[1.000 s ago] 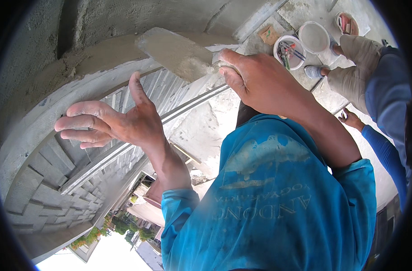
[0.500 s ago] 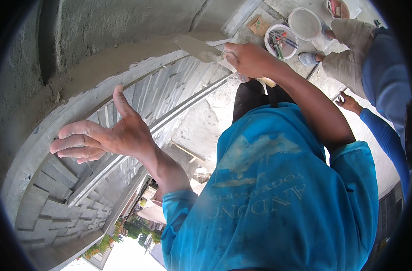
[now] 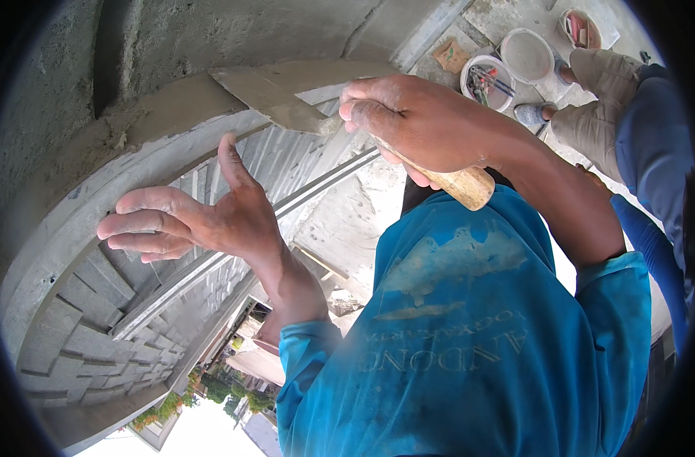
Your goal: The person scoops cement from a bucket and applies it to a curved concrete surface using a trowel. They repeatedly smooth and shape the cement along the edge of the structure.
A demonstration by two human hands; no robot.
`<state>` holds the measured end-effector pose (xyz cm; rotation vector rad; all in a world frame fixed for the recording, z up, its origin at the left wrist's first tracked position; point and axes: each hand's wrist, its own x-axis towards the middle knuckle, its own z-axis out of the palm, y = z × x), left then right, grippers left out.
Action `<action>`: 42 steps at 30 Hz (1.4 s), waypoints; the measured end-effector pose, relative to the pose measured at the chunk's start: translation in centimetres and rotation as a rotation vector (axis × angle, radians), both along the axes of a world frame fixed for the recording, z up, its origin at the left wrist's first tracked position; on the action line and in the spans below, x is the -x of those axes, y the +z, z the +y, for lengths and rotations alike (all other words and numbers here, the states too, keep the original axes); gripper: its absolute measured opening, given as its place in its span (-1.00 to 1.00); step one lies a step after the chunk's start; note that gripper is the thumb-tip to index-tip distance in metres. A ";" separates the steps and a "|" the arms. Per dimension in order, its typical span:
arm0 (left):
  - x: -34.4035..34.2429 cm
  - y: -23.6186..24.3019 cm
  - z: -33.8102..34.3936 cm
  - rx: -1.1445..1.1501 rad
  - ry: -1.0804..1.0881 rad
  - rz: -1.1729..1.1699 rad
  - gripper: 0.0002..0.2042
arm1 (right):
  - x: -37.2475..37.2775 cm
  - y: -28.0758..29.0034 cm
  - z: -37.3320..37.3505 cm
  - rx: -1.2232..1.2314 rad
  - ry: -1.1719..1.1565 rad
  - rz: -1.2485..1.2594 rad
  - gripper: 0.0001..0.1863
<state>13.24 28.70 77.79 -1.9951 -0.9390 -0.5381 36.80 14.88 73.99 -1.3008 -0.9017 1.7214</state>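
Note:
A plastering trowel with a wooden handle is in my right hand [image 3: 420, 122], fingers wrapped round the grip. Its flat metal blade [image 3: 275, 99], smeared with grey mortar, lies against the wet mortar band [image 3: 168, 107] along the top of a pale ledge [image 3: 146, 156]. The butt of the wooden handle [image 3: 473, 188] shows below my palm. To the left, my left hand [image 3: 203, 217] is held with fingers stretched and thumb raised, dusty and holding nothing. Its fingertips are close to the face of the ledge; whether they touch it I cannot tell.
Grey wall [image 3: 233, 38] rises above the ledge, and stone cladding [image 3: 73, 335] covers the face below. At the upper right stand a bucket of tools [image 3: 486, 82], a whitish bucket [image 3: 527, 57] and another bucket [image 3: 580, 29]. A co-worker in beige trousers [image 3: 591, 114] stands at the right.
My right hand has brought the trowel leftward along the mortar band, its blade now turned more aslant and its handle in view. My left hand has shifted slightly right in the picture, fingers still spread.

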 end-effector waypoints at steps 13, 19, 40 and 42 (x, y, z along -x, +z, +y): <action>-0.6 -0.2 -0.6 0.116 0.013 -0.087 0.18 | -0.5 5.8 0.1 -0.223 -0.001 -0.048 -0.57; -0.4 -0.5 -0.6 0.055 0.125 -0.039 0.13 | 0.8 5.1 -1.0 -0.546 -0.091 -0.085 -0.66; 0.2 0.5 0.0 -0.031 -0.012 0.065 0.30 | 1.1 -5.2 0.1 0.052 -0.051 -0.056 -0.64; 0.1 0.4 0.1 -0.020 -0.020 0.058 0.31 | 1.2 -4.9 0.2 0.005 -0.033 -0.100 -0.63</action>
